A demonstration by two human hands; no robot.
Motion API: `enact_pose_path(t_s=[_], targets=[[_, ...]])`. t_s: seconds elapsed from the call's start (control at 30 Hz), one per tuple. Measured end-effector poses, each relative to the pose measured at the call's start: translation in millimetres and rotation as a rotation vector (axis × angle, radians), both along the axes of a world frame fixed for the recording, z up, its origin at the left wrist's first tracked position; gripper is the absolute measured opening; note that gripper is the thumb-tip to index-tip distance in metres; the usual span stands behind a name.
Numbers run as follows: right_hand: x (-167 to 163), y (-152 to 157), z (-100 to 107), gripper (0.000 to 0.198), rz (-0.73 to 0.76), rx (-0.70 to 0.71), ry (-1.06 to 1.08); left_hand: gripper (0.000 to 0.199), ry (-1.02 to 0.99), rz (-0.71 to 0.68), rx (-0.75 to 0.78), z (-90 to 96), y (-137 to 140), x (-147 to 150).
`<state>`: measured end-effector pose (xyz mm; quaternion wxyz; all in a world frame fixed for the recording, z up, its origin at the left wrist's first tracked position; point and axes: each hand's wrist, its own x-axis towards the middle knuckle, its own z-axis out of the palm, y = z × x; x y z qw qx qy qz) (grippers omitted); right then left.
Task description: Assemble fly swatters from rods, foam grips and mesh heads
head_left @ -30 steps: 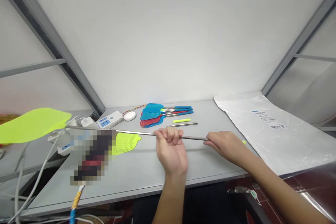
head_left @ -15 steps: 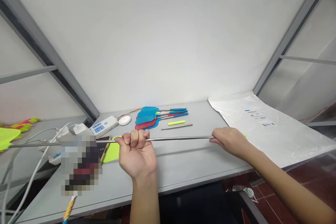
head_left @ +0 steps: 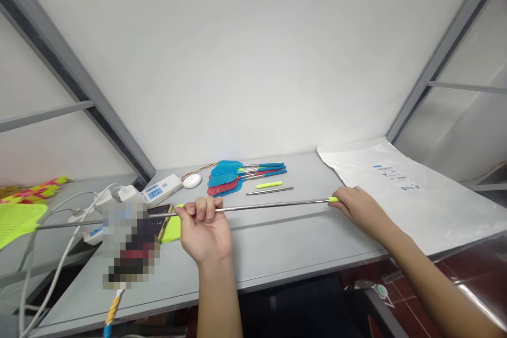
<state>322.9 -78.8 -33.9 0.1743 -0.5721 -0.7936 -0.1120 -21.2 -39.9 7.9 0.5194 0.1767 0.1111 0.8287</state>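
Note:
A long telescopic fly swatter (head_left: 269, 205) stretches across my view, its yellow-green mesh head (head_left: 24, 222) at the far left. My left hand (head_left: 208, 227), palm up, has its fingers curled round the metal rod near the middle. My right hand (head_left: 360, 214) is closed on the yellow-green grip at the right end, part of which shows beside the fingers. Behind the rod lie a loose yellow-green handle sleeve (head_left: 269, 185) and a loose metal rod (head_left: 270, 190). Another yellow-green swatter head (head_left: 172, 228) lies flat, partly hidden by my left hand and a phone (head_left: 160, 219).
Several blue and red fly swatters (head_left: 225, 174) are piled at the back of the grey table (head_left: 277, 253). Left of them are a white round object (head_left: 192, 181) and a power strip (head_left: 162, 190) with cables. A white plastic mailer bag (head_left: 400, 195) covers the right side.
My right hand has shifted slightly right along the swatter, uncovering part of the yellow-green grip. The swatter has moved rightward, so more of its mesh head shows. The left hand still grips the rod.

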Motion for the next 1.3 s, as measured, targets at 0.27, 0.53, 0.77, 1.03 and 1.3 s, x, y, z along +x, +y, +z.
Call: enact_pose_path(t_s=[0.27, 0.53, 0.77, 1.03, 1.3], targets=[[-24, -5, -22, 0.021, -0.042, 0.104, 0.087, 0.031, 0.017, -0.125, -0.145, -20.5, 9, 2], [-74, -1, -28, 0.023, 0.031, 0.104, 0.214, 0.021, 0.056, -0.269, -0.278, -29.6, 3, 15], [-59, -6, -30, 0.020, -0.008, 0.070, 0.326, 0.031, 0.062, -0.354, -0.279, -30.0, 0, 12], [-49, -1, -38, 0.016, -0.049, 0.088, 0.353, 0.036, 0.046, 0.165, -0.243, -30.4, -2, 0], [-41, 2, -43, 0.023, -0.166, 0.205, 0.351, 0.027, 0.068, 0.082, -0.310, -32.6, -1, -1]])
